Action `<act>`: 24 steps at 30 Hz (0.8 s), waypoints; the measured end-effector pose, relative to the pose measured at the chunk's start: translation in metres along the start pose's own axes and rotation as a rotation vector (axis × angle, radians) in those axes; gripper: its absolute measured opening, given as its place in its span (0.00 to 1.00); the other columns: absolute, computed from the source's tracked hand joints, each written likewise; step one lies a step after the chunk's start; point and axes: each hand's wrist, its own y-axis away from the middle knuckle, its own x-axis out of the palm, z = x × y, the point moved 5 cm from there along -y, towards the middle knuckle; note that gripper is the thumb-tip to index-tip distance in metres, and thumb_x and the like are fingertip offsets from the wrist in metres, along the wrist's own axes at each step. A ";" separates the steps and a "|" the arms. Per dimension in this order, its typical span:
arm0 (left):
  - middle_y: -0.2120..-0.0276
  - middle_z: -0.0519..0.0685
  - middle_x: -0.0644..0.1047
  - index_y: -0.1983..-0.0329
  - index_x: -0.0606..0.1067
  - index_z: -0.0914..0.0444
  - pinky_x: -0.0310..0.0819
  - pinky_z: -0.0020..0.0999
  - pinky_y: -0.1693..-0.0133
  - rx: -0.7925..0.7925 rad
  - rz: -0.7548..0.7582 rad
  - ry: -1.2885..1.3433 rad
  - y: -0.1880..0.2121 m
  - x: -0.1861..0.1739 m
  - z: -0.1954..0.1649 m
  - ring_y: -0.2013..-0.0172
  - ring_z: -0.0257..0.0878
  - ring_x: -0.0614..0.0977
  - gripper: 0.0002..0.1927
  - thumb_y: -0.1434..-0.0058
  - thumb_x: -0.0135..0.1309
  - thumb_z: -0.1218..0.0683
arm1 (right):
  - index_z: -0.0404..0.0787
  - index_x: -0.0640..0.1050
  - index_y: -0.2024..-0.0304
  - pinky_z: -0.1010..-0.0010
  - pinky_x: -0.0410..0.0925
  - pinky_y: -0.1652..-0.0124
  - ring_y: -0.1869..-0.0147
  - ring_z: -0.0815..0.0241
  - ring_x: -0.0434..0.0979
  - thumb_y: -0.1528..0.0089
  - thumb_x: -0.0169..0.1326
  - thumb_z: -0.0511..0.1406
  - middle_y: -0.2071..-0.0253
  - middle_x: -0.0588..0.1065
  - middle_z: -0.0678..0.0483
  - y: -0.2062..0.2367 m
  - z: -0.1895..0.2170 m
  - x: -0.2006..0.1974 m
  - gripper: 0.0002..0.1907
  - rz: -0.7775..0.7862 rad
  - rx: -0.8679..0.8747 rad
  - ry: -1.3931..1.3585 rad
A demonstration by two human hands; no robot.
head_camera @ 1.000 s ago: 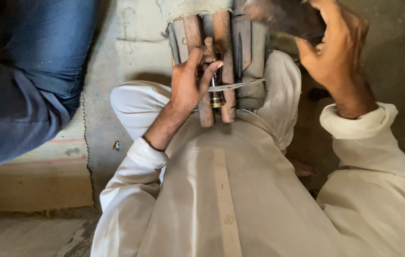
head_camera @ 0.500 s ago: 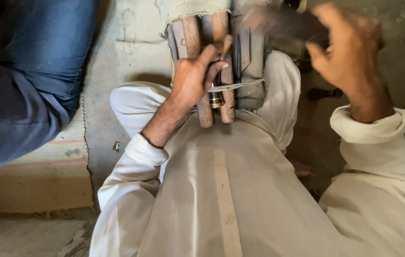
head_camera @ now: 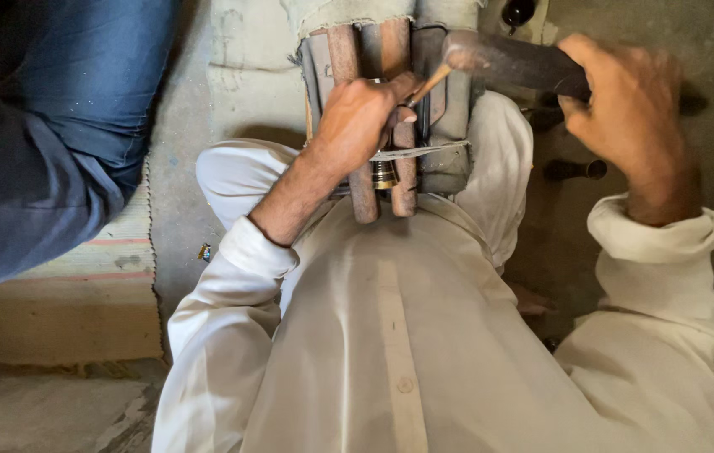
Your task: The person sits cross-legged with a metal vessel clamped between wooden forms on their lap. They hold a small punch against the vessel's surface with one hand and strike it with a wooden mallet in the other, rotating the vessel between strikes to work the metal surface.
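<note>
A thin rod (head_camera: 429,85) is pinched by left hand (head_camera: 357,117) fingers against a wooden clamp (head_camera: 374,101); a hammer (head_camera: 508,60) is gripped by right hand (head_camera: 630,109) fingers.

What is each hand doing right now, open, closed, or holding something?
Left hand: closed, pinching a thin brown rod against the wooden bars.
Right hand: closed around a hammer, its head at the rod's end.

hammer (head_camera: 516,63): dark, level, head at thin rod (head_camera: 429,85) | rod: tilted, over wooden clamp (head_camera: 382,126)
</note>
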 end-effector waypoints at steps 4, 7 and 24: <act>0.71 0.61 0.80 0.45 0.76 0.60 0.75 0.52 0.67 0.056 -0.015 -0.015 -0.006 -0.004 -0.004 0.67 0.58 0.83 0.16 0.37 0.59 0.58 | 0.37 0.76 0.47 0.57 0.69 0.58 0.64 0.49 0.80 0.38 0.69 0.33 0.64 0.79 0.46 0.015 -0.012 0.012 0.20 -0.131 0.078 -0.132; 0.68 0.60 0.81 0.46 0.76 0.60 0.76 0.50 0.66 0.092 -0.073 0.058 -0.001 -0.011 -0.002 0.65 0.57 0.83 0.15 0.35 0.61 0.58 | 0.37 0.76 0.46 0.62 0.71 0.61 0.63 0.51 0.79 0.34 0.67 0.35 0.64 0.78 0.46 0.017 -0.012 0.037 0.18 0.059 0.125 -0.190; 0.68 0.47 0.82 0.42 0.72 0.67 0.84 0.28 0.64 -0.390 -0.358 0.993 0.094 -0.006 0.079 0.67 0.31 0.83 0.17 0.32 0.61 0.64 | 0.34 0.77 0.58 0.54 0.69 0.60 0.59 0.43 0.78 0.39 0.72 0.48 0.64 0.75 0.46 -0.088 0.126 0.091 0.26 -0.118 -0.067 -0.612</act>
